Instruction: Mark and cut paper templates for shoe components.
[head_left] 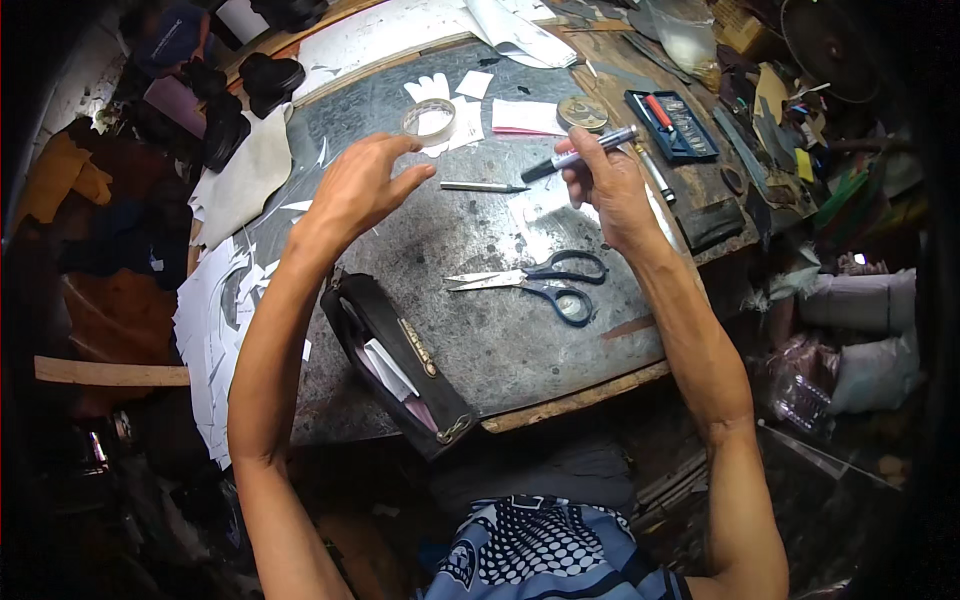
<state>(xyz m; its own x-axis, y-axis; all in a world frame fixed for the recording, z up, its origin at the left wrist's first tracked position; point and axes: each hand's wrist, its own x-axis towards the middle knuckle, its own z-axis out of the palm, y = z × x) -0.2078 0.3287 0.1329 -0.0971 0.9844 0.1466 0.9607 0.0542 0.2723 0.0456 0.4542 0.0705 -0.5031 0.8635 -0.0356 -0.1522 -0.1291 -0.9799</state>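
Note:
My right hand (612,190) grips a marker pen (572,160) with a dark cap end pointing left, held above the metal-topped table (440,245). My left hand (365,180) holds nothing; its thumb and fingers are apart, close to a roll of tape (405,122) lying on white paper pieces (468,125). Between the hands lies a slim metal pen-like tool (480,187) with a dark tip. Nearer to me rests a pair of scissors (530,277) with dark blue handles, blades slightly apart. At the near left, a black bag (385,335) gapes, showing paper inside.
Past my right hand are a round tin (582,114), a blue tool case (690,147) and a slim tube-like tool (655,172). Paper scraps (215,330) pile along the left edge. Black shoes (270,82) stand at the far left, near another person (172,40).

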